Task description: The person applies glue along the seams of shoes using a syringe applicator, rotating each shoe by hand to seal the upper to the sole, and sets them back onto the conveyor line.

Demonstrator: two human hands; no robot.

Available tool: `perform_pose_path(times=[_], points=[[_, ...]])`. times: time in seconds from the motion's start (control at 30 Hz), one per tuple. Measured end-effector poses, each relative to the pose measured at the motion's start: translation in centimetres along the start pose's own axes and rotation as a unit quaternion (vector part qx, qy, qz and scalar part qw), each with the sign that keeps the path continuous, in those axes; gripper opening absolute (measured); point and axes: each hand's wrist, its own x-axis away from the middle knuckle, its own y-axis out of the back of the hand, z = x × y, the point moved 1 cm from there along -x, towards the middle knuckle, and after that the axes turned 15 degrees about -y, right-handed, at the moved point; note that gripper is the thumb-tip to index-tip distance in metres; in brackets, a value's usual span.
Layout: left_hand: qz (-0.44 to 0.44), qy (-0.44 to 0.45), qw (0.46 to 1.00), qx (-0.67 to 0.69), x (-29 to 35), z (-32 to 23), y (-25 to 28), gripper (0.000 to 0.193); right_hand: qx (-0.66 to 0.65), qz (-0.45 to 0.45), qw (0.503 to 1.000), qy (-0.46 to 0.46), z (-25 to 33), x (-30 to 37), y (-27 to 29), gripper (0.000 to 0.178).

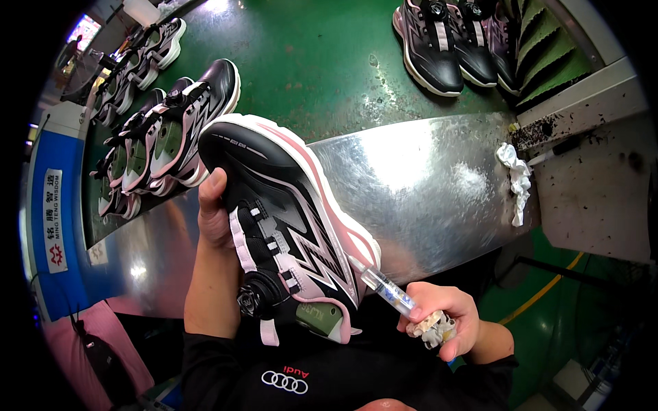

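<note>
Syringe tip at the sneaker's sole edge

From the head camera we've got the black-and-pink sneaker (291, 226) raised over the metal table (425, 185), our left hand (214, 212) wrapped tight around its far side; our right hand (445, 322) pinches a small syringe (384, 288), tip touching the heel-side sole, with a white wad tucked in the palm.
</note>
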Motion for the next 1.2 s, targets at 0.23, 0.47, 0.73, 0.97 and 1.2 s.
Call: perform_pose_path(times=[0.23,0.47,0.73,0.97,1.2], points=[[-0.057,-0.015,0.998,-0.012,-0.3,0.1,0.6,0.047,0.009,-0.008,1.000,0.028,-0.6,0.8,-0.1,0.055],[-0.081,-0.026,0.996,-0.034,-0.4,0.3,0.5,0.047,0.043,-0.015,0.998,0.048,-1.1,1.5,0.3,0.056],[-0.100,0.014,0.995,-0.024,-0.6,0.1,1.2,0.047,0.024,-0.035,0.996,0.074,-2.5,2.1,0.5,0.055],[-0.149,0.016,0.982,-0.110,-0.2,-1.4,1.9,0.041,0.012,-0.046,0.996,0.070,-3.7,2.4,0.8,0.056],[-0.125,0.012,0.967,-0.219,1.9,-3.8,2.9,0.048,0.023,-0.053,0.995,0.083,-4.1,2.1,1.3,0.054]])
